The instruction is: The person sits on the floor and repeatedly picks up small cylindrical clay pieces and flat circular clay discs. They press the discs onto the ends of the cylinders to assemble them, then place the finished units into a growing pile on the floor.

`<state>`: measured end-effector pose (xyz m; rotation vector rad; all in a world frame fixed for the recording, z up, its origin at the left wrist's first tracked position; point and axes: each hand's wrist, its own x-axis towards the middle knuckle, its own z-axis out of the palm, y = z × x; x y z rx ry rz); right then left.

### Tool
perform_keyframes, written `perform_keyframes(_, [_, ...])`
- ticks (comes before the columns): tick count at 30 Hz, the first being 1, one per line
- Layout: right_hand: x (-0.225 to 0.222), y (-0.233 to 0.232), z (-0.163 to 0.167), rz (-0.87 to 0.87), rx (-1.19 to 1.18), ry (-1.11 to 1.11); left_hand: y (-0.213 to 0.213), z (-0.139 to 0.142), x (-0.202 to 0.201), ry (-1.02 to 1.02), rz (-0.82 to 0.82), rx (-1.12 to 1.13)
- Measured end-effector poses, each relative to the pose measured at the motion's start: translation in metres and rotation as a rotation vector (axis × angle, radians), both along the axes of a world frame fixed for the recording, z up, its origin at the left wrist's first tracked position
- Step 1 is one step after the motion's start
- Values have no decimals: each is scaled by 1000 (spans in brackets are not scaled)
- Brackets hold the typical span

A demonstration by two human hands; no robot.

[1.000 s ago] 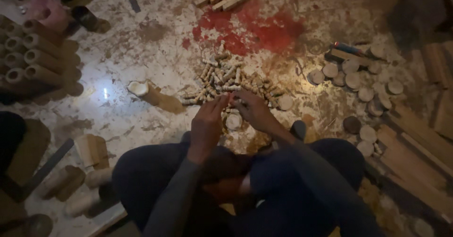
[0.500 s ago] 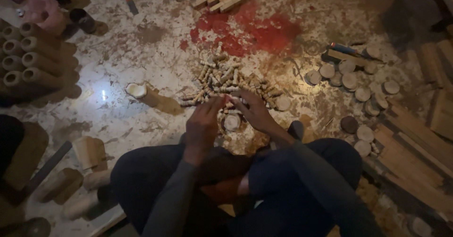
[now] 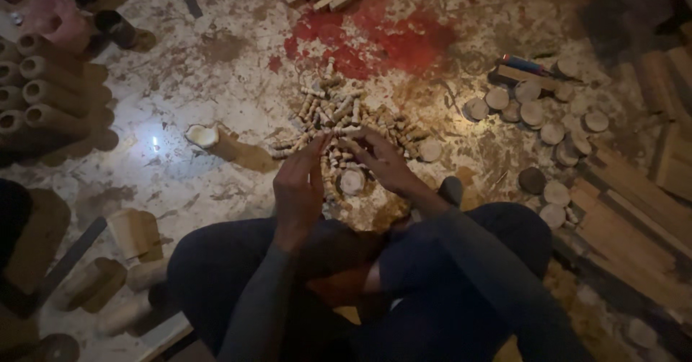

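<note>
Hands (image 3: 339, 171), 2, over countless pegs (image 3: 339, 117).

Pale tan pegs (image 3: 339, 120) lie on a grey-white mottled floor (image 3: 216, 117) with a red stain (image 3: 389, 41).

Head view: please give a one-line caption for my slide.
Left hand and right hand reach into a pile of small pale wooden pegs on the stained floor.

The small turned pegs (image 3: 339, 120) are pale bare wood, matt and unvarnished, as are the sawn round discs (image 3: 537, 113) and the planks (image 3: 627, 225). The floor (image 3: 216, 81) is rough, dusty concrete, stained with a dull red patch (image 3: 389, 41). The stacked tubes (image 3: 43, 95) look like matt wood or cardboard.
</note>
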<state>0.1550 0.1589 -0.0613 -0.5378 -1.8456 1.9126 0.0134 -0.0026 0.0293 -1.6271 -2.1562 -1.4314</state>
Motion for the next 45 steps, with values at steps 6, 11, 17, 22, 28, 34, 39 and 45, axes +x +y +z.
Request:
perform_keyframes(6, [1, 3, 4, 50, 95, 93, 4, -7, 15, 153, 0, -76])
perform_keyframes(11, [-1, -5, 6, -63, 461, 18, 7, -16, 11, 202, -21, -90])
perform_keyframes(17, [-2, 3, 12, -195, 202, -66, 3, -20, 11, 212, -43, -127])
perform_keyframes(22, [-4, -3, 15, -238, 346, -141, 8, -18, 9, 140, 36, -137])
perform_keyframes(28, [-3, -8, 30, -291, 462, -192, 10, -16, 9, 230, -4, -81])
perform_keyframes(34, [0, -13, 36, -322, 622, -143, 6, -14, 4, 245, 50, -78])
perform_keyframes(39, [-6, -13, 27, -322, 456, -112, 12, -21, 15, 271, 9, -80])
perform_keyframes(45, [1, -5, 12, -168, -3, -115, 17, -36, 11, 216, -41, -217])
